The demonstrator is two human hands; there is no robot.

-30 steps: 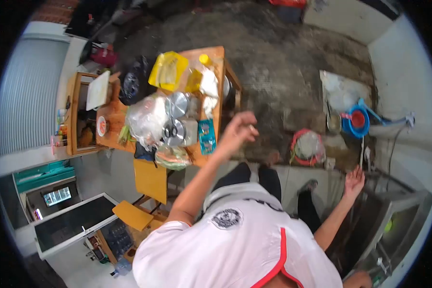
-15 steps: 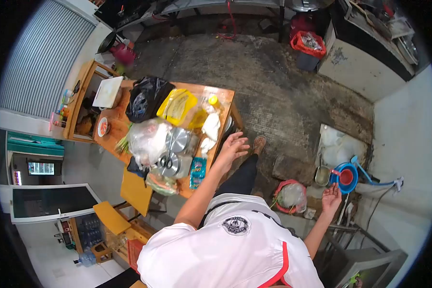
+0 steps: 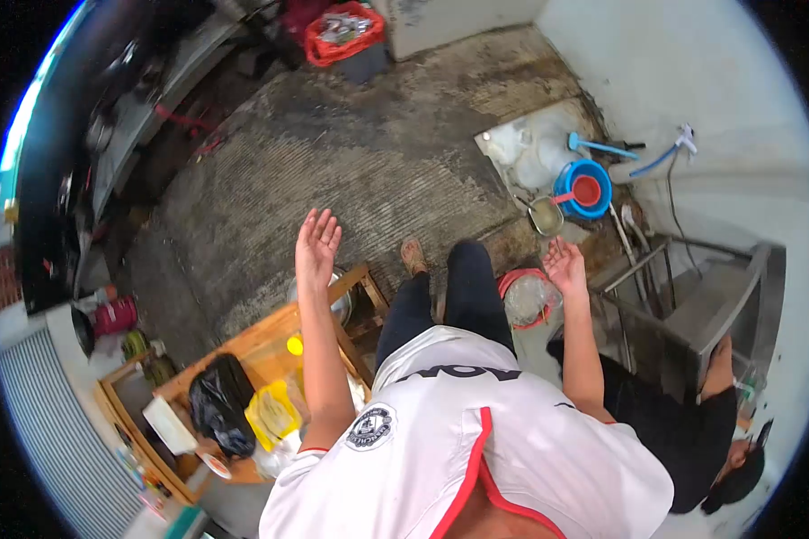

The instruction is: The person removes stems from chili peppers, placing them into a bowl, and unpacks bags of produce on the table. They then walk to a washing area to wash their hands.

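Observation:
My left hand (image 3: 317, 256) is held out palm up over the floor, fingers stretched, just beyond the wooden table's (image 3: 265, 355) edge. It holds nothing. My right hand (image 3: 564, 267) hangs in the air, also empty, its fingers loosely bent and apart. Closest to it are a metal pan (image 3: 546, 216) with a handle and a red basket (image 3: 505, 280) lined with a clear plastic bag (image 3: 528, 304). Just past the pan stands a blue basin (image 3: 568, 173), with a red dipper (image 3: 586, 189) in it.
A person in black (image 3: 665, 431) is at the lower right by a metal stand (image 3: 710, 305). A blue-handled brush (image 3: 607, 146) lies near the wall hose (image 3: 661, 160). A red-lined bin (image 3: 361, 67) stands ahead. Black (image 3: 220, 404) and yellow bags (image 3: 272, 413) lie on the table.
My view and body have turned right, so the table now sits at lower left and the basin closer ahead. My left hand has moved off the table's side. The person in black has come into view.

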